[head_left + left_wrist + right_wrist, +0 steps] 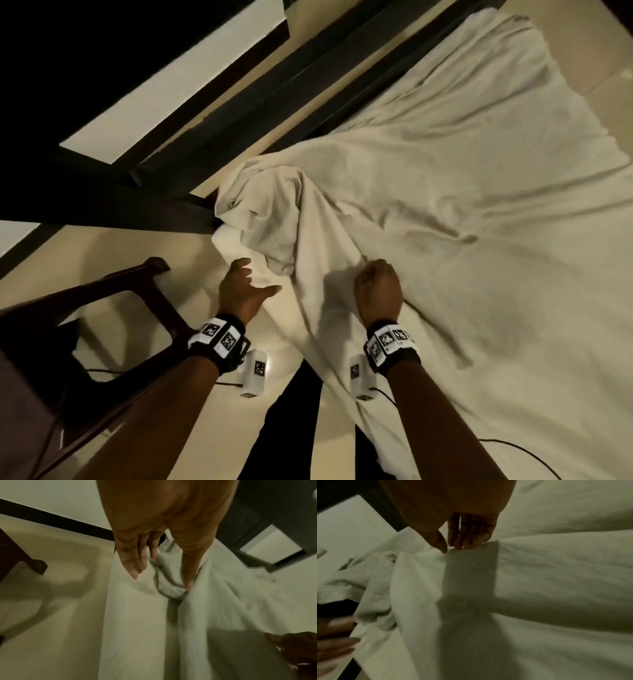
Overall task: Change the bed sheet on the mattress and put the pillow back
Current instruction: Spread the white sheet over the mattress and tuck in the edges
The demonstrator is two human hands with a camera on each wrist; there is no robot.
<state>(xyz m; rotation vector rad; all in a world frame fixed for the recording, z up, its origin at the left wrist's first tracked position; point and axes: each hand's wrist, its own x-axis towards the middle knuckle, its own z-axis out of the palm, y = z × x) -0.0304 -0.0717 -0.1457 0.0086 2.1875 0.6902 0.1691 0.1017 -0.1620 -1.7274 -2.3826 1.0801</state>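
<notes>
Head view: my left hand (245, 291) reaches with fingers spread and relaxed toward the bunched corner of the bed sheet (445, 212) at the frame's centre. That corner lies just above and right of this hand, over the bare corner of the mattress (227, 241). My right hand (378, 291) sits lower centre, clenched on a sheet fold. The sheet's long axis runs toward the upper right. No pillow shows.

Left wrist view: my fingers (132, 555) are straight, holding nothing, with the crumpled corner just beyond their tips in mid-frame. This hand is the nearer one to it.

Right wrist view: my fingertips (467, 543) and thumb pinch a ridge of the sheet at upper centre.
</notes>
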